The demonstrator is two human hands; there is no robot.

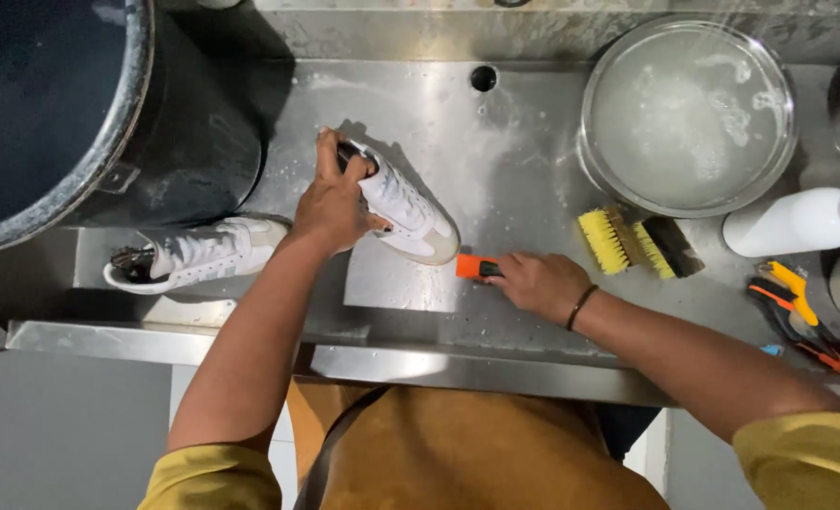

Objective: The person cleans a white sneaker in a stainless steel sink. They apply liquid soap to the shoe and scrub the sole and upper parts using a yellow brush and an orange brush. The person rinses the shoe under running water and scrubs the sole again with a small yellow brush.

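My left hand (333,203) grips a white sneaker (410,215) at its heel and collar, holding it on the wet steel sink surface (514,161). Its toe points to the lower right. My right hand (538,283) is closed on a small brush with an orange head (470,267), which sits just below the sneaker's toe. A second white sneaker (198,253) lies on its side to the left, untouched.
A large dark pot (80,113) fills the back left. A glass bowl of soapy water (689,113) stands back right. Two yellow-bristled brushes (637,244), a white bottle (797,222) and orange-black tools (802,316) lie at right. A drain hole (483,77) sits at the back.
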